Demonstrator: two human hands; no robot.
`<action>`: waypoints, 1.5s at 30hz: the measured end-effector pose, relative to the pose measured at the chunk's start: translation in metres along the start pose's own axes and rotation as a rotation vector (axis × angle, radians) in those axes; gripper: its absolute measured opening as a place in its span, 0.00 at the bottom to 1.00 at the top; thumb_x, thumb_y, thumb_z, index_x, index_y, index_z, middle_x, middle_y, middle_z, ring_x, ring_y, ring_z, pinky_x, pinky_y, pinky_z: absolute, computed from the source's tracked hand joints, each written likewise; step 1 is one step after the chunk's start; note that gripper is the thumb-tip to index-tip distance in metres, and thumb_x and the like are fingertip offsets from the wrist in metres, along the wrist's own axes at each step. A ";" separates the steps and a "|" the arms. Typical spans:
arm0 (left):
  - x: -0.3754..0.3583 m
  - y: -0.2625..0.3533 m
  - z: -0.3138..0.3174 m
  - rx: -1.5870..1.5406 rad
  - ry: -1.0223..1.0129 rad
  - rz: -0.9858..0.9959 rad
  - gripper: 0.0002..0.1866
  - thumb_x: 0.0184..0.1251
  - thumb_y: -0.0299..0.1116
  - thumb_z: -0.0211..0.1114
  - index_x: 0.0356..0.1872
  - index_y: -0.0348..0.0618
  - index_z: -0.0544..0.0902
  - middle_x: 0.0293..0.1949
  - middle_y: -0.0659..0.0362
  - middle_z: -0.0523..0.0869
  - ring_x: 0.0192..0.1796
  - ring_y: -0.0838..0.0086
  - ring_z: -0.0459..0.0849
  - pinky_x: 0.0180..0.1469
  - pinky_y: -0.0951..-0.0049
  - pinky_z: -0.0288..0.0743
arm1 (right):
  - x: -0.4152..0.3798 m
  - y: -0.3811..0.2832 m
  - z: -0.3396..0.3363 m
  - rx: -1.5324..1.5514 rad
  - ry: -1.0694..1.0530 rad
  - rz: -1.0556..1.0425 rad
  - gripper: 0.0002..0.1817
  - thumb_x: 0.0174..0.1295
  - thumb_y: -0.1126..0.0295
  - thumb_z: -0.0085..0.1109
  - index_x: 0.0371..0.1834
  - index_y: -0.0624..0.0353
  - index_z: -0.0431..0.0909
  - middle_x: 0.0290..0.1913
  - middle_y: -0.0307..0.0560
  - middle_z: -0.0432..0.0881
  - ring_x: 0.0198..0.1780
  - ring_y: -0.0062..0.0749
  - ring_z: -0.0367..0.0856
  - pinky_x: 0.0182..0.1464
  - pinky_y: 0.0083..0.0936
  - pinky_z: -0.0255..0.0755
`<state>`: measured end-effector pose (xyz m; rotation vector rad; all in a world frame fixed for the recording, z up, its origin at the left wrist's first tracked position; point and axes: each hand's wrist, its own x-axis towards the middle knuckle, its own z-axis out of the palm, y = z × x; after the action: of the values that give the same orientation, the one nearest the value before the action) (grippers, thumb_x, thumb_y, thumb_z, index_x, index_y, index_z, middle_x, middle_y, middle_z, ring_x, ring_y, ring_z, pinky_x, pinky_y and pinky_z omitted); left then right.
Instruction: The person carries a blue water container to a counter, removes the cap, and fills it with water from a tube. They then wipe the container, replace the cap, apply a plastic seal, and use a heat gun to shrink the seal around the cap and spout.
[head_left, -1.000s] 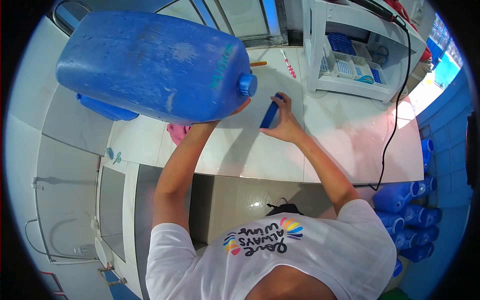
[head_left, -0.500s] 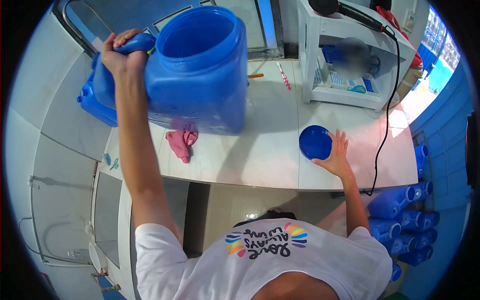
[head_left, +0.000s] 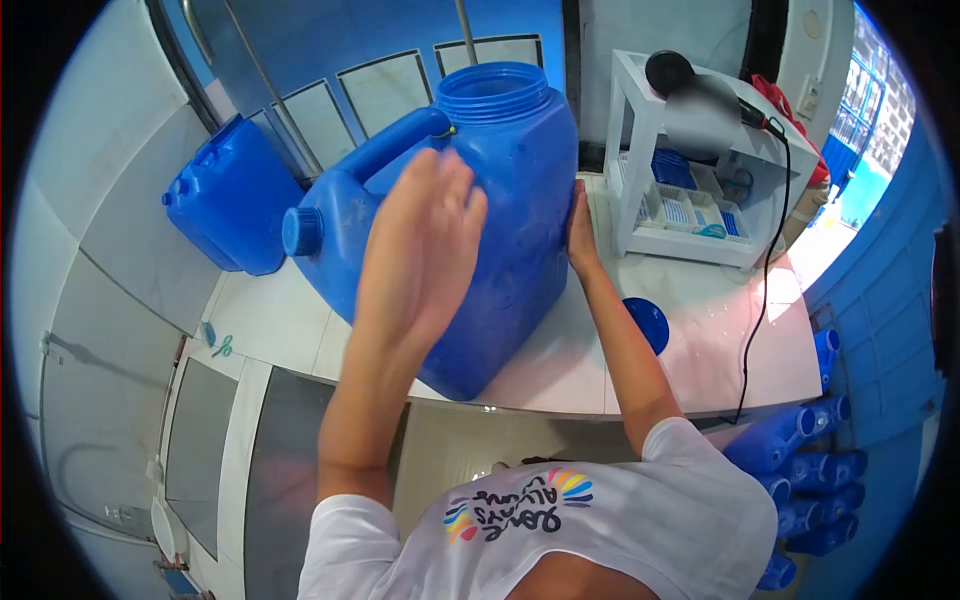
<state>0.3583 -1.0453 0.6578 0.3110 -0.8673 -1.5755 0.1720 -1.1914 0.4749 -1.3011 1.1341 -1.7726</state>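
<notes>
A large blue jerrycan (head_left: pixel 500 260) with an uncapped wide mouth stands before me, its handle and capped spout towards the left. My left hand (head_left: pixel 425 220) is in front of its near side, off the handle; its loosely stretched fingers are blurred by motion. Against the container's right side lies my right hand (head_left: pixel 581 228), fingers flat along the wall. A round blue lid (head_left: pixel 648 325) rests on the white tiled counter (head_left: pixel 700 370), partly behind my right forearm.
Another blue jerrycan (head_left: pixel 235 200) stands at the back left. Small scissors (head_left: pixel 222 346) lie near the left edge. A white shelf unit (head_left: pixel 690 240) holds baskets, with a corded black device (head_left: pixel 670 72) on top. Several blue containers (head_left: pixel 800 470) are stacked at the lower right.
The open-mouthed jerrycan has moved right and nearer and now stands turned. My left hand has let go of its handle. My right hand has gone from the lid to the jerrycan's side.
</notes>
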 end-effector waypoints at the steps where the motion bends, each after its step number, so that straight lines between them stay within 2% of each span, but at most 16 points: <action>1: -0.037 0.023 0.019 0.246 -0.254 0.053 0.21 0.69 0.37 0.52 0.55 0.31 0.66 0.57 0.48 0.71 0.62 0.64 0.66 0.65 0.63 0.57 | 0.010 0.018 0.008 0.057 0.012 0.025 0.42 0.67 0.38 0.26 0.64 0.69 0.61 0.62 0.56 0.67 0.65 0.39 0.63 0.67 0.27 0.53; 2: -0.060 0.049 0.030 0.497 -0.506 0.107 0.20 0.69 0.38 0.50 0.54 0.32 0.70 0.53 0.50 0.75 0.58 0.66 0.71 0.60 0.64 0.64 | 0.020 0.025 0.016 0.116 0.024 0.049 0.42 0.67 0.38 0.26 0.62 0.71 0.64 0.61 0.55 0.68 0.64 0.38 0.65 0.66 0.27 0.55; 4: -0.060 0.117 -0.080 1.018 -0.761 0.730 0.26 0.71 0.43 0.44 0.61 0.33 0.65 0.60 0.50 0.71 0.63 0.64 0.68 0.64 0.65 0.61 | 0.019 0.010 0.022 0.194 -0.044 0.086 0.42 0.67 0.38 0.28 0.65 0.68 0.60 0.64 0.53 0.66 0.65 0.37 0.64 0.67 0.27 0.52; 6: -0.038 0.107 -0.178 1.188 0.204 0.893 0.32 0.72 0.51 0.40 0.67 0.36 0.58 0.68 0.50 0.61 0.69 0.62 0.59 0.69 0.62 0.52 | 0.022 0.009 0.028 0.273 -0.111 0.122 0.41 0.67 0.38 0.29 0.68 0.66 0.56 0.66 0.51 0.63 0.66 0.36 0.62 0.68 0.26 0.50; 7: -0.042 0.069 -0.215 1.191 0.213 0.894 0.32 0.72 0.51 0.40 0.67 0.36 0.58 0.68 0.50 0.61 0.69 0.62 0.59 0.69 0.62 0.52 | 0.029 0.020 0.029 0.381 -0.159 0.181 0.40 0.68 0.39 0.28 0.68 0.66 0.57 0.64 0.50 0.66 0.64 0.35 0.64 0.68 0.26 0.51; 9: -0.050 0.003 -0.293 0.527 0.132 0.260 0.43 0.68 0.65 0.36 0.71 0.40 0.45 0.73 0.53 0.49 0.73 0.63 0.47 0.72 0.61 0.41 | 0.033 0.011 0.038 0.499 -0.130 0.140 0.38 0.68 0.40 0.31 0.59 0.68 0.68 0.53 0.50 0.75 0.53 0.33 0.74 0.58 0.27 0.66; 10: -0.063 0.011 -0.192 0.773 0.254 0.073 0.52 0.58 0.73 0.41 0.71 0.40 0.44 0.71 0.52 0.52 0.71 0.62 0.52 0.71 0.60 0.46 | 0.042 0.010 0.038 0.501 -0.131 0.115 0.38 0.68 0.40 0.31 0.59 0.68 0.68 0.53 0.50 0.75 0.53 0.33 0.74 0.58 0.27 0.66; 12: -0.080 -0.008 -0.183 0.937 0.065 0.183 0.61 0.44 0.77 0.55 0.70 0.40 0.47 0.66 0.50 0.60 0.67 0.61 0.61 0.67 0.59 0.56 | 0.051 0.029 0.031 0.610 -0.240 0.141 0.35 0.69 0.43 0.32 0.57 0.66 0.69 0.48 0.48 0.76 0.49 0.32 0.76 0.55 0.28 0.68; 14: -0.093 -0.023 -0.150 1.041 0.136 0.242 0.62 0.39 0.74 0.62 0.69 0.40 0.48 0.62 0.51 0.63 0.64 0.61 0.65 0.64 0.61 0.60 | 0.068 0.060 0.027 0.415 -0.279 -0.044 0.33 0.69 0.43 0.34 0.56 0.66 0.68 0.46 0.48 0.76 0.48 0.33 0.76 0.53 0.30 0.70; 17: -0.111 -0.047 -0.104 1.079 0.259 0.285 0.62 0.34 0.68 0.72 0.67 0.40 0.51 0.58 0.51 0.66 0.60 0.62 0.69 0.61 0.63 0.66 | 0.113 0.148 0.027 0.431 -0.073 0.221 0.34 0.66 0.46 0.42 0.59 0.68 0.64 0.50 0.52 0.74 0.48 0.37 0.76 0.53 0.30 0.70; 19: -0.119 -0.063 -0.093 1.034 0.300 0.322 0.62 0.38 0.54 0.78 0.69 0.39 0.47 0.60 0.46 0.68 0.61 0.60 0.70 0.63 0.62 0.64 | 0.126 0.147 0.034 -0.188 0.547 0.620 0.34 0.61 0.51 0.49 0.60 0.70 0.62 0.54 0.55 0.71 0.51 0.41 0.73 0.54 0.31 0.68; 20: -0.121 -0.070 -0.086 1.036 0.322 0.352 0.62 0.38 0.54 0.78 0.69 0.39 0.47 0.60 0.46 0.68 0.61 0.60 0.70 0.63 0.62 0.64 | 0.113 0.138 0.024 0.199 0.381 0.636 0.32 0.58 0.55 0.51 0.56 0.72 0.64 0.55 0.57 0.69 0.54 0.44 0.72 0.54 0.36 0.67; 22: -0.123 -0.085 -0.063 1.075 0.356 0.358 0.60 0.40 0.51 0.78 0.69 0.39 0.48 0.59 0.46 0.70 0.61 0.60 0.71 0.63 0.63 0.64 | 0.139 0.216 0.022 0.372 0.174 0.606 0.25 0.59 0.55 0.49 0.50 0.68 0.68 0.52 0.56 0.72 0.49 0.41 0.75 0.48 0.40 0.71; 35: -0.117 -0.143 -0.020 1.129 0.535 0.481 0.57 0.46 0.49 0.75 0.70 0.38 0.46 0.61 0.45 0.67 0.61 0.60 0.71 0.62 0.63 0.65 | 0.150 0.190 0.061 0.420 -0.250 0.298 0.19 0.61 0.53 0.46 0.42 0.59 0.71 0.43 0.48 0.75 0.38 0.34 0.76 0.40 0.37 0.72; 39: -0.113 -0.141 -0.021 1.072 0.549 0.485 0.57 0.48 0.54 0.73 0.70 0.39 0.45 0.61 0.48 0.65 0.62 0.62 0.68 0.63 0.64 0.62 | 0.143 0.143 0.066 0.763 -0.636 0.685 0.17 0.63 0.51 0.44 0.35 0.53 0.72 0.34 0.40 0.74 0.32 0.25 0.69 0.36 0.26 0.69; 45: -0.114 -0.142 -0.022 1.061 0.563 0.484 0.58 0.48 0.53 0.74 0.70 0.38 0.44 0.63 0.48 0.62 0.65 0.62 0.64 0.66 0.63 0.56 | 0.107 0.081 0.080 0.472 -0.770 0.409 0.19 0.64 0.51 0.42 0.36 0.54 0.73 0.32 0.39 0.74 0.31 0.24 0.69 0.35 0.22 0.68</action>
<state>0.2933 -0.9505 0.5150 1.1348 -1.1411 -0.4182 0.2180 -1.3385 0.4529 -1.1789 0.4560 -0.9958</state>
